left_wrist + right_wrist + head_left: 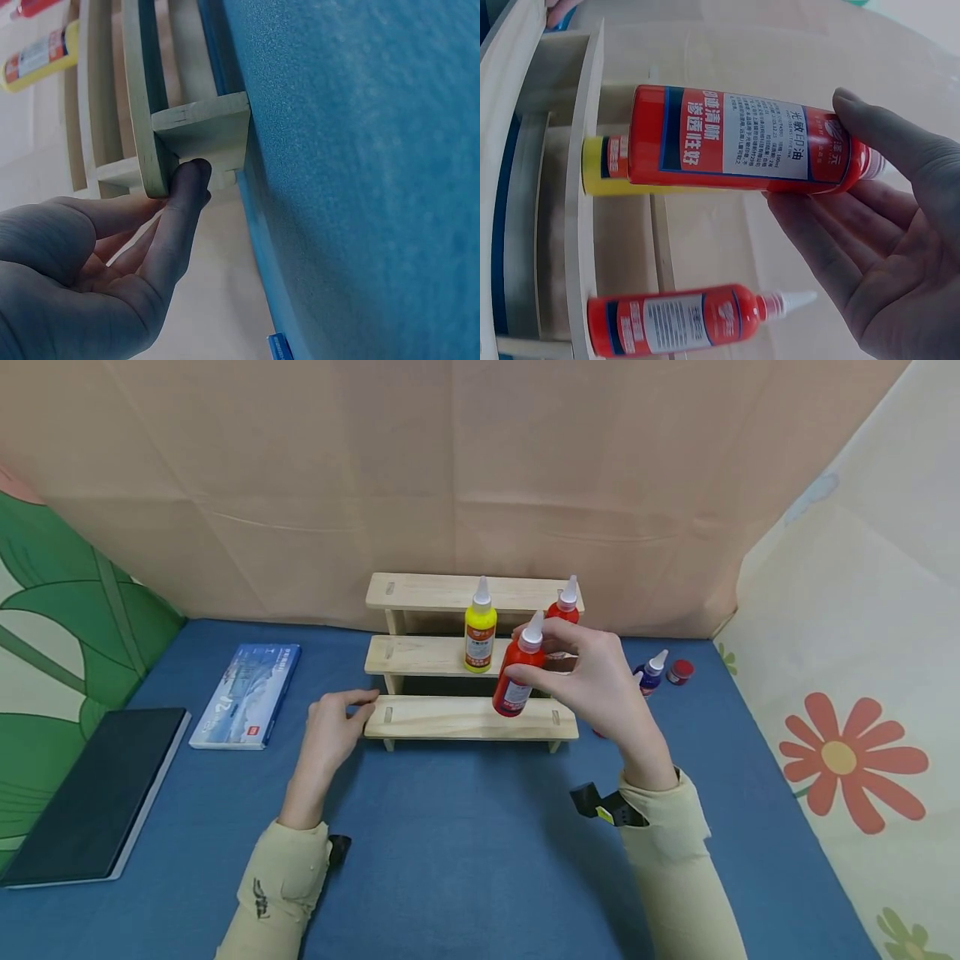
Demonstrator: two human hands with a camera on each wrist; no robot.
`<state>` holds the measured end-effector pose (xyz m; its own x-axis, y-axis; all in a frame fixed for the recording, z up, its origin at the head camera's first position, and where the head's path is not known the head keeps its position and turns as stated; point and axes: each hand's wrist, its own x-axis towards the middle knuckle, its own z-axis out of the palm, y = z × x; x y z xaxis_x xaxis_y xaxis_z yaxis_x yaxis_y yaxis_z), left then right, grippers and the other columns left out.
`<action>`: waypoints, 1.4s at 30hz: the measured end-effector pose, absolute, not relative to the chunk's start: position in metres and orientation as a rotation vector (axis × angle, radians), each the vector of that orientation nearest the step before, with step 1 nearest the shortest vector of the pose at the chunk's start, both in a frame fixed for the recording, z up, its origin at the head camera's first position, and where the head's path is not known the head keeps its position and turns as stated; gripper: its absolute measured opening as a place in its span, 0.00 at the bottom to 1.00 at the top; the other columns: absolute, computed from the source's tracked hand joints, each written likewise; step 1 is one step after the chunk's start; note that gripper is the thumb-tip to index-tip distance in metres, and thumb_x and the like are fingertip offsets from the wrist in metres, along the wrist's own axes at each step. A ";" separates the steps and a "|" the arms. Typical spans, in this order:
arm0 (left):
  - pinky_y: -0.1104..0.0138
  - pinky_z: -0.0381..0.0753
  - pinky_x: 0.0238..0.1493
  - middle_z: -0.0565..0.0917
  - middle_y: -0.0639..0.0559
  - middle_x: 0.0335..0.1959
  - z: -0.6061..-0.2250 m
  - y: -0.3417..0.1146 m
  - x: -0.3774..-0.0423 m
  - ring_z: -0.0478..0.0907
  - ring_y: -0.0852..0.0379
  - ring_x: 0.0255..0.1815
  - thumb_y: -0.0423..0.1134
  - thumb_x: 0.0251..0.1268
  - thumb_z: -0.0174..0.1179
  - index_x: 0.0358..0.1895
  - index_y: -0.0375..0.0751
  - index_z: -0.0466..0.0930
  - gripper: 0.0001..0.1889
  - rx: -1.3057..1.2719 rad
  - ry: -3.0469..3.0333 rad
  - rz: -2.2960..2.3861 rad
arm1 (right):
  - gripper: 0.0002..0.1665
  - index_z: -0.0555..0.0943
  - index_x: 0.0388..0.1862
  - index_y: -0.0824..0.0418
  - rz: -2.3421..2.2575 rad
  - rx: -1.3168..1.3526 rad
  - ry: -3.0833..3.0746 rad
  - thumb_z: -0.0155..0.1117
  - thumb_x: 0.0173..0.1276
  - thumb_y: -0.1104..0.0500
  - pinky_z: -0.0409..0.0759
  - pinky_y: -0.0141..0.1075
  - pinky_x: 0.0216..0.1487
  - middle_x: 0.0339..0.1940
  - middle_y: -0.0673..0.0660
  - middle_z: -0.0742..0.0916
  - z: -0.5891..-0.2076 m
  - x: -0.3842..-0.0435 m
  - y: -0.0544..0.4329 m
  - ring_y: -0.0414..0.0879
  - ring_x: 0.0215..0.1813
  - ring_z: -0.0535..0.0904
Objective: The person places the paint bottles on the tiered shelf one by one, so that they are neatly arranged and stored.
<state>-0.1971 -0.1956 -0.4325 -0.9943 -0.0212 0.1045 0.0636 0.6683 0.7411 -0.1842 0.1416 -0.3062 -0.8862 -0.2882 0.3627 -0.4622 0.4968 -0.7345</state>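
A three-step wooden display stand [442,718] stands on the blue cloth. My left hand [330,731] pinches the left end of its lowest board, thumb and fingertip on either side of the wood [150,161]. In my right hand [603,681] is a red ink bottle [735,139] with a white nozzle, gripped near its shoulder, in front of the middle step and over the lowest one. On the middle step stands a yellow bottle [480,635]. Another red bottle [675,321] is upright to its right, partly hidden by my right hand in the head view.
Right of the stand are a dark blue bottle [651,672] with a white nozzle and a small red-topped container [680,672]. A blue-and-white box [243,697] and a dark notebook [90,793] lie at the left. A beige cloth [300,493] hangs behind.
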 end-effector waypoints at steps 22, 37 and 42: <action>0.67 0.60 0.18 0.84 0.27 0.59 -0.432 -0.196 -0.197 0.58 0.59 0.12 0.27 0.79 0.60 0.61 0.27 0.86 0.14 -0.053 -2.768 -1.235 | 0.27 0.86 0.62 0.68 1.436 0.777 -2.502 0.83 0.66 0.62 0.88 0.47 0.53 0.53 0.59 0.90 -0.302 -0.196 0.101 0.51 0.52 0.89; 0.67 0.61 0.19 0.84 0.27 0.60 -0.435 -0.195 -0.197 0.59 0.58 0.12 0.27 0.79 0.60 0.62 0.27 0.86 0.15 -0.030 -2.769 -1.241 | 0.24 0.87 0.57 0.66 1.338 0.882 -2.465 0.83 0.65 0.60 0.88 0.42 0.50 0.49 0.58 0.92 -0.294 -0.206 0.080 0.50 0.47 0.90; 0.66 0.61 0.19 0.84 0.28 0.60 -0.434 -0.195 -0.197 0.59 0.58 0.13 0.27 0.79 0.60 0.62 0.28 0.86 0.14 -0.024 -2.769 -1.242 | 0.25 0.87 0.58 0.67 1.353 0.890 -2.457 0.83 0.65 0.61 0.88 0.41 0.51 0.50 0.59 0.91 -0.291 -0.210 0.074 0.51 0.49 0.90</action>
<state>-0.1975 -0.1951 -0.4342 -0.9941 -0.0296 0.1039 0.0579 0.6660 0.7437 -0.2105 0.0735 -0.2913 -0.7991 -0.4096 0.4401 -0.5909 0.4005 -0.7003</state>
